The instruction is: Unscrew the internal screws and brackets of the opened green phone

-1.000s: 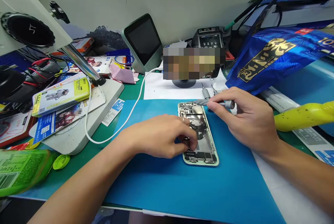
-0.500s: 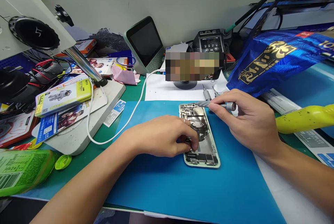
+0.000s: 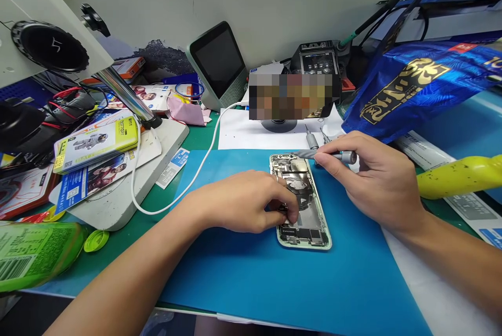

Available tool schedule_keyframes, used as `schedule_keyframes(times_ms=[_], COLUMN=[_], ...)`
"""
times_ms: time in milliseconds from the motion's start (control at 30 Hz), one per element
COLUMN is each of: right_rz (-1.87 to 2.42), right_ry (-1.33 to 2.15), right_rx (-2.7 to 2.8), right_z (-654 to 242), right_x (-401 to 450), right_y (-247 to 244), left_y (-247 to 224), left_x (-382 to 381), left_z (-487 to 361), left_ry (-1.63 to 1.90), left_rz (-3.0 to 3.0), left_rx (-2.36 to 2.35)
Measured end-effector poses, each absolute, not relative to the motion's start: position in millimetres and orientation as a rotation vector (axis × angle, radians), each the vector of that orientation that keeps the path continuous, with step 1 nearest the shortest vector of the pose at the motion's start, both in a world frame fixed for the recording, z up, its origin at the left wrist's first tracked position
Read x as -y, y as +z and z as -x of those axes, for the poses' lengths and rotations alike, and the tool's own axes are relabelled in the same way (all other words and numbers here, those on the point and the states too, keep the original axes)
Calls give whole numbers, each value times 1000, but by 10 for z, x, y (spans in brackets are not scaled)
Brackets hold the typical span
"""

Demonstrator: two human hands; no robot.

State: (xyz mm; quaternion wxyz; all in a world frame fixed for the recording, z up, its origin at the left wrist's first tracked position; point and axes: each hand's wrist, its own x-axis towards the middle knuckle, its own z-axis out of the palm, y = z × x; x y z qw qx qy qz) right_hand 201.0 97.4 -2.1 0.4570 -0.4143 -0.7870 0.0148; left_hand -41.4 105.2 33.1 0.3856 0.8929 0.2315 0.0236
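Note:
An opened phone (image 3: 308, 205) with a pale green frame lies on the blue mat (image 3: 282, 284), its inner parts exposed. My left hand (image 3: 254, 203) rests over the phone's left side, thumb and fingers curled together just above the inside. Whatever they may pinch is hidden. My right hand (image 3: 376, 179) grips a grey screwdriver (image 3: 306, 154) between thumb and fingers. The tool lies nearly flat, its thin tip pointing left at the phone's top edge; I cannot tell whether it touches.
Behind the phone lie other grey screwdrivers (image 3: 311, 140) on white paper (image 3: 235, 135). A blue bag (image 3: 400, 85) and yellow bottle (image 3: 458, 176) are at right. The microscope base (image 3: 129, 200), white cable (image 3: 196, 176) and green bottle (image 3: 35, 257) occupy the left.
The view has shifted very slightly. Both hands, the screwdriver and the phone keep almost the same positions.

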Motion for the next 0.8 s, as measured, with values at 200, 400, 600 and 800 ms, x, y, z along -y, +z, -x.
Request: schedule_keyframes(times_ms=[200,400,600,800], right_rz=[1024,1035,1059,1054], right_ry=[40,51,60,66], right_rx=[1942,1936,1931,1920], right_z=[-2013,-2021,-2000,-2001], right_x=[-980,-969,-965,-957], right_y=[-10,-5,15,-2], left_y=[347,364,354,363], left_x=[-1044,-1047,-1055,-1044], left_z=[391,392,389,393], left_ry=[37,19,14,12], left_rz=[-2251,-2251,-2231,-2245], left_rx=[-627,-630,-632,-673])
